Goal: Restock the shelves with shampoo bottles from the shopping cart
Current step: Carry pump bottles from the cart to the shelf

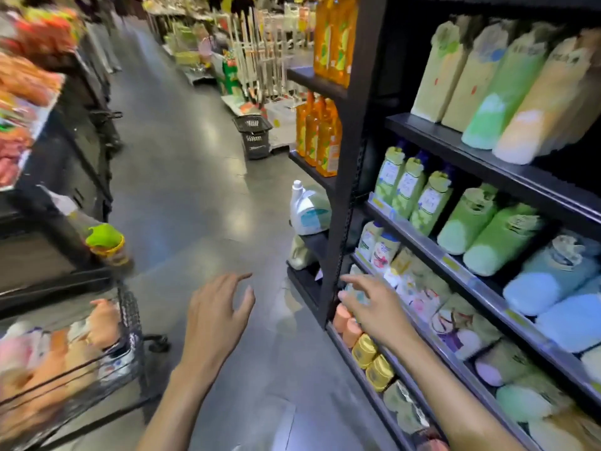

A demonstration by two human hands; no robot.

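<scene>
A tall black metal shelving unit (344, 190) fills the right side, its tiers packed with bottles. At the lower left stands one black wire shopping cart (130, 315), heaped with blurred pink, orange and white shampoo bottles (48, 356), too smeared to count. On the unit's upper tier lean four tall pale bottles (487, 79): two yellow, one green, one orange-cream. Three orange pump bottles (320, 135) stand on the end shelf facing the aisle, and below them sits one white plastic jug (307, 209). One black plastic hand basket (253, 135) rests on the grey floor farther up the aisle. Three yellow-green bottles with blue caps (409, 193) stand in a row on the middle tier.

The left hand (216, 317) hangs over the floor between cart and shelves, fingers spread and released, holding nothing. The right hand (374, 310) reaches to the low tier with fingers extended, grasping nothing; whether it touches a bottle cannot be told. Just beneath it are two peach caps (346, 323) and two round yellow caps (370, 359).
</scene>
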